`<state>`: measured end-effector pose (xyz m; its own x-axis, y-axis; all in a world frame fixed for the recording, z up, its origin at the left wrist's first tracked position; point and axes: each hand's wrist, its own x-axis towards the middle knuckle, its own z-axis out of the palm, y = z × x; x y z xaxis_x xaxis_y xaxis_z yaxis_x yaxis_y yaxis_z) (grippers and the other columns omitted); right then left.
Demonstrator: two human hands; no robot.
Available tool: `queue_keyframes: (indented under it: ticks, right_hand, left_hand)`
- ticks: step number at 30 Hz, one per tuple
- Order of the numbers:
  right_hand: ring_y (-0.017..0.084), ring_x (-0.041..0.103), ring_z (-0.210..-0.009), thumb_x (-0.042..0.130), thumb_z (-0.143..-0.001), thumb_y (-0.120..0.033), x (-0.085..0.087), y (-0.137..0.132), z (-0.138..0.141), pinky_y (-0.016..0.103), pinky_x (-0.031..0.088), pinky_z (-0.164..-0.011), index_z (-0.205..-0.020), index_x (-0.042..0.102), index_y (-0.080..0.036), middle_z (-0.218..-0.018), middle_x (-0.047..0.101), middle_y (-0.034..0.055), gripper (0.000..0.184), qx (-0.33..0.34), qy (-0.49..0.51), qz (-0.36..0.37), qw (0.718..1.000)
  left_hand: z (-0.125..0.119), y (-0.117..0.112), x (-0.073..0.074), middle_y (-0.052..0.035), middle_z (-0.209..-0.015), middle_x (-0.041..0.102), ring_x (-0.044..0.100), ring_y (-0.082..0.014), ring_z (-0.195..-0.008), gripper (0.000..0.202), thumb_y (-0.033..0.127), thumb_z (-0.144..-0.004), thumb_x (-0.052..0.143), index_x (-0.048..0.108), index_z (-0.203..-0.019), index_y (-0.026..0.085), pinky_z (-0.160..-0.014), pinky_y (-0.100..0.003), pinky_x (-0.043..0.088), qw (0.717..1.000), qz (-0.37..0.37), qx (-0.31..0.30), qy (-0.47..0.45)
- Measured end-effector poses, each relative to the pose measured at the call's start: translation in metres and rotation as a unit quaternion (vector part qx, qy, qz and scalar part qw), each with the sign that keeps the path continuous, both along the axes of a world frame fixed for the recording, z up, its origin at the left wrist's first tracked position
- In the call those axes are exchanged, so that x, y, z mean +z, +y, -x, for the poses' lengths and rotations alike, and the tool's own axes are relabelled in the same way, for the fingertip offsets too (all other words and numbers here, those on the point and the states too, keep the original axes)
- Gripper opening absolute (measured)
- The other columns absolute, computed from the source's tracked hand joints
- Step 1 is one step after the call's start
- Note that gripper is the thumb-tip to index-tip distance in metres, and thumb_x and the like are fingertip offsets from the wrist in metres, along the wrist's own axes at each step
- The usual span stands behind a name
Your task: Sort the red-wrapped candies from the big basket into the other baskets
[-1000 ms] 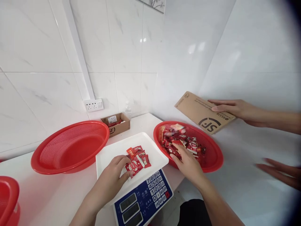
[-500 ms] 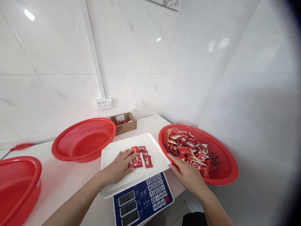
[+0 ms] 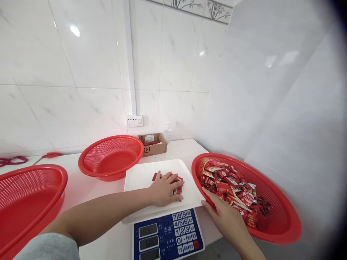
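Observation:
My left hand (image 3: 165,188) lies over a small pile of red candy packets (image 3: 179,185) on the white tray (image 3: 141,177) of a blue electronic scale (image 3: 168,236), fingers curled around the packets. My right hand (image 3: 225,219) rests on the near rim of a red mesh basket (image 3: 282,224) at the right, fingers together and stretched flat. That basket holds several red and gold wrapped candies (image 3: 230,184).
An empty red basket (image 3: 112,157) stands behind the scale on the left, another red basket (image 3: 25,198) at the far left. A small cardboard box (image 3: 154,143) and a clear bottle (image 3: 167,133) sit by the tiled wall under a socket (image 3: 134,120). Red scissors (image 3: 16,159) lie far left.
The view swung left and up. The other person's hands and the cardboard envelope left the view. My left hand slid further over the packets and my right hand drew back to the basket rim.

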<state>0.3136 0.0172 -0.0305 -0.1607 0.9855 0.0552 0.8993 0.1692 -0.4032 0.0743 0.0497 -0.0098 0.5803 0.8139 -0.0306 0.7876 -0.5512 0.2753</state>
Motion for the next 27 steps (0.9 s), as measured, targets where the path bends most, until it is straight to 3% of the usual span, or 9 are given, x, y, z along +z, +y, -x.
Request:
queue_keyframes:
  ticks: [3, 6, 8, 10, 12, 14, 17, 21, 27]
  right_hand:
    - [0.027, 0.051, -0.119, 0.032, -0.089, -0.048, -0.003, 0.001, -0.001, 0.042, 0.046, -0.090, -0.133, 0.048, -0.023, -0.134, 0.053, 0.0046, 0.053, -0.001, -0.005, -0.003, 1.000]
    - [0.027, 0.053, -0.118, 0.033, -0.089, -0.048, -0.005, 0.002, -0.002, 0.042, 0.047, -0.088, -0.131, 0.050, -0.024, -0.132, 0.054, 0.0039, 0.052, -0.001, -0.006, -0.022, 1.000]
    - [0.027, 0.055, -0.114, 0.034, -0.088, -0.047, -0.006, 0.002, -0.003, 0.041, 0.049, -0.085, -0.130, 0.051, -0.024, -0.130, 0.056, 0.0041, 0.051, -0.001, -0.007, -0.035, 0.999]
    - [0.027, 0.057, -0.112, 0.035, -0.088, -0.046, -0.008, 0.002, -0.003, 0.040, 0.050, -0.083, -0.129, 0.052, -0.025, -0.129, 0.057, 0.0038, 0.050, -0.004, -0.010, -0.041, 0.999]
    - [0.027, 0.057, -0.112, 0.035, -0.088, -0.046, -0.009, 0.002, -0.003, 0.040, 0.050, -0.083, -0.129, 0.052, -0.026, -0.128, 0.058, 0.0033, 0.049, -0.007, -0.011, -0.045, 0.999]
    - [0.026, 0.056, -0.114, 0.034, -0.088, -0.047, -0.009, 0.002, -0.003, 0.040, 0.049, -0.085, -0.129, 0.052, -0.026, -0.129, 0.057, 0.0032, 0.050, -0.009, -0.012, -0.041, 0.999]
    - [0.027, 0.052, -0.118, 0.032, -0.089, -0.048, -0.008, 0.003, -0.002, 0.041, 0.048, -0.089, -0.130, 0.050, -0.024, -0.132, 0.054, 0.0035, 0.052, -0.007, -0.020, -0.021, 1.000]
    - [0.027, 0.053, -0.117, 0.030, -0.089, -0.049, -0.005, 0.003, -0.001, 0.041, 0.048, -0.089, -0.131, 0.050, -0.023, -0.131, 0.055, 0.0045, 0.053, -0.011, -0.035, -0.008, 0.999]
    - [0.027, 0.057, -0.112, 0.032, -0.089, -0.050, -0.009, 0.003, -0.003, 0.040, 0.050, -0.084, -0.128, 0.052, -0.026, -0.127, 0.058, 0.0040, 0.050, -0.012, -0.030, -0.040, 0.999]
  left_hand:
    - [0.016, 0.004, 0.003, -0.0088, -0.148, 0.034, 0.025, -0.0307, -0.136, 0.061, 0.063, -0.085, 0.038, 0.038, -0.137, 0.031, -0.108, -0.058, 0.010, 0.997, -0.015, -0.081, -0.001]
    - [0.039, 0.011, 0.011, -0.0093, -0.145, 0.040, 0.032, -0.0270, -0.134, 0.061, 0.060, -0.086, 0.038, 0.040, -0.137, 0.027, -0.112, -0.046, 0.013, 0.979, -0.042, -0.199, -0.009]
    - [0.051, 0.014, 0.017, -0.0097, -0.143, 0.042, 0.035, -0.0265, -0.132, 0.062, 0.061, -0.086, 0.037, 0.041, -0.137, 0.025, -0.112, -0.043, 0.013, 0.968, -0.046, -0.245, -0.013]
    - [0.055, 0.013, 0.020, -0.0059, -0.146, 0.039, 0.032, -0.0262, -0.134, 0.063, 0.063, -0.084, 0.040, 0.042, -0.136, 0.030, -0.113, -0.043, 0.010, 0.981, -0.023, -0.191, -0.013]
    - [0.050, 0.009, 0.021, -0.0047, -0.150, 0.029, 0.023, -0.0284, -0.138, 0.066, 0.066, -0.084, 0.036, 0.035, -0.140, 0.031, -0.112, -0.049, 0.007, 0.998, -0.002, -0.063, -0.012]
    - [0.038, 0.005, 0.017, -0.0100, -0.153, 0.022, 0.014, -0.0338, -0.139, 0.071, 0.067, -0.086, 0.022, 0.025, -0.144, 0.026, -0.108, -0.060, 0.008, 0.998, 0.012, 0.064, -0.010]
    - [0.017, 0.001, 0.007, -0.0214, -0.151, 0.020, 0.013, -0.0438, -0.137, 0.078, 0.068, -0.086, 0.012, 0.019, -0.146, 0.019, -0.096, -0.074, 0.014, 0.989, 0.034, 0.145, 0.000]
    - [0.001, 0.001, -0.004, -0.0188, -0.153, 0.014, 0.007, -0.0445, -0.137, 0.075, 0.069, -0.084, 0.021, 0.024, -0.145, 0.025, -0.096, -0.075, 0.007, 0.991, 0.035, 0.128, 0.002]
    - [0.020, 0.009, -0.001, -0.0068, -0.152, 0.026, 0.018, -0.0330, -0.138, 0.061, 0.060, -0.084, 0.039, 0.037, -0.139, 0.032, -0.109, -0.056, 0.011, 0.999, 0.014, -0.033, -0.006]
